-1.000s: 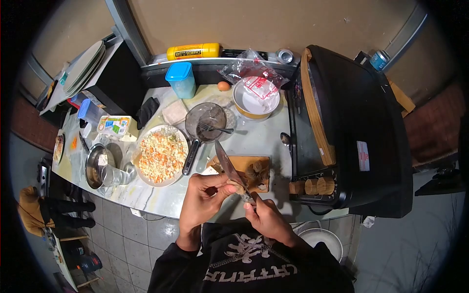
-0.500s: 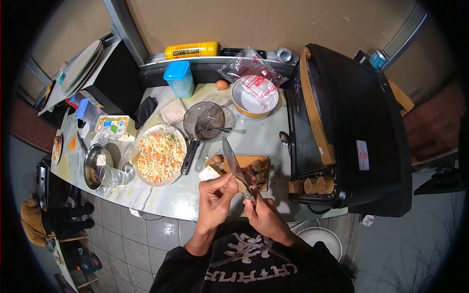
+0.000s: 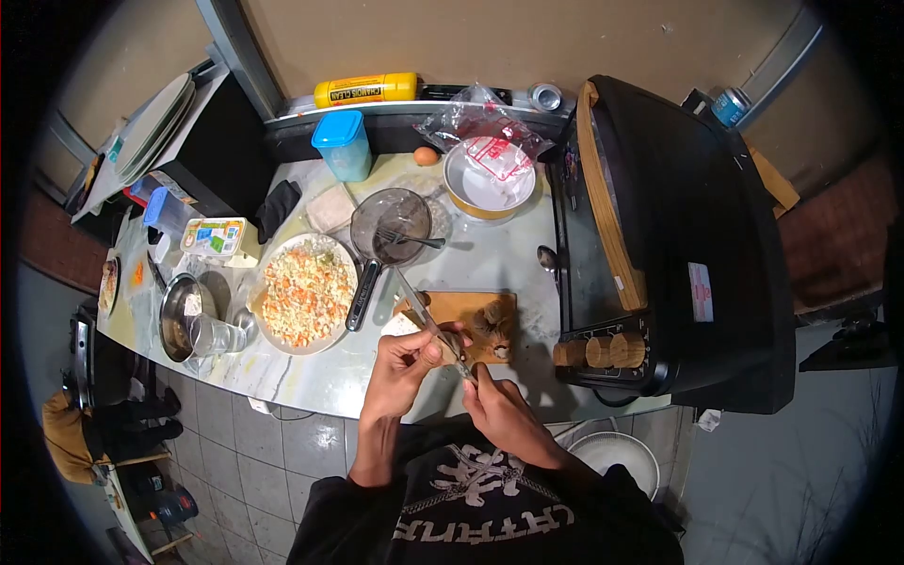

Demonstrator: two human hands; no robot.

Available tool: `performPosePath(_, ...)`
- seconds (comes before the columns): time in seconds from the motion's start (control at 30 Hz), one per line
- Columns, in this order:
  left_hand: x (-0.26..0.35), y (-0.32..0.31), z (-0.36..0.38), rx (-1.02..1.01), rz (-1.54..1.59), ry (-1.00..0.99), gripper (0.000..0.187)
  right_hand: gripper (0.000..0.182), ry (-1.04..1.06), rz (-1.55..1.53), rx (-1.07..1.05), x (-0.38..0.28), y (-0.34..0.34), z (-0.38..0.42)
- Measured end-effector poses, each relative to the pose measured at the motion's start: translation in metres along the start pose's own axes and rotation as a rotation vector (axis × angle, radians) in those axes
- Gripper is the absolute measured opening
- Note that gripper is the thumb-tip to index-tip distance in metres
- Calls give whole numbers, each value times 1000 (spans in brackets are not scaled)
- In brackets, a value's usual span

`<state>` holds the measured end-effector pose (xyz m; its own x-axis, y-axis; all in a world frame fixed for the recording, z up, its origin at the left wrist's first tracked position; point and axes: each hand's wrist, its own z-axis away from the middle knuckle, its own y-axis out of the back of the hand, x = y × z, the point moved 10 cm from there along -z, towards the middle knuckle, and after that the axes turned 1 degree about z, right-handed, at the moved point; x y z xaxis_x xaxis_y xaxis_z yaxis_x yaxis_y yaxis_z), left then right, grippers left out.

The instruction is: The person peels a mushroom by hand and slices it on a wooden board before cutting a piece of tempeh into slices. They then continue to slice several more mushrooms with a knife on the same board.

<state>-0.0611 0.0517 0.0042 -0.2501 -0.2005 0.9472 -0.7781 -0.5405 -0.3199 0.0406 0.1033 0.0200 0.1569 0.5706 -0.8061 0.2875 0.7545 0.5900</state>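
My right hand [image 3: 499, 410] is closed round the handle of a knife [image 3: 424, 314], its blade slanting up and to the left. Pinched in my left hand [image 3: 403, 370] is a small brownish piece of food [image 3: 445, 351], touching the blade. Both hands are over the near edge of a wooden cutting board [image 3: 455, 303]. Several brown pieces [image 3: 492, 323] lie on the board's right part. A white block [image 3: 400, 325] sits at its left edge, partly hidden by my left hand.
A plate of chopped food [image 3: 306, 294] stands left of the board, with a dark strainer [image 3: 391, 226] behind. A black oven [image 3: 692, 245] fills the right. Farther back are a bowl [image 3: 490, 184], an egg [image 3: 426, 156] and a blue-lidded container [image 3: 343, 146]. Another person [image 3: 71, 438] is at far left.
The knife blade has swung left and lower, and my left hand has shifted slightly left. My right hand has moved a little down and left, and the brown piece is lower.
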Motion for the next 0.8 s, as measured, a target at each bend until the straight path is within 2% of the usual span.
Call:
performPosePath(0.13,-23,-3,4,13,278,37,33,21,-22,-44,-2,18,-18,2)
performPosePath(0.17,-27,-5,4,32,387,43,34,21,-12,-12,51,19,-18,1)
performPosePath(0.2,-31,-7,4,31,388,46,34,20,-2,19,105,21,-16,2)
performPosePath(0.27,-46,-1,5,110,396,93,36,20,-14,18,105,27,-19,1)
performPosePath(0.33,-57,-1,7,98,476,81,35,19,-26,13,100,30,-20,0)
performPosePath(0.4,-63,-3,7,82,558,72,35,18,-112,-44,11,39,-26,2)
performPosePath(0.47,-69,-4,7,102,638,96,34,20,-134,-79,8,50,-30,4)
performPosePath(0.53,-79,-1,8,127,628,132,33,22,-153,-115,4,55,-31,6)
performPosePath(0.67,-104,13,11,215,508,181,35,15,-151,-143,23,64,-30,8)
performPosePath(0.8,-95,16,11,239,439,156,33,15,-127,-186,18,74,-32,9)
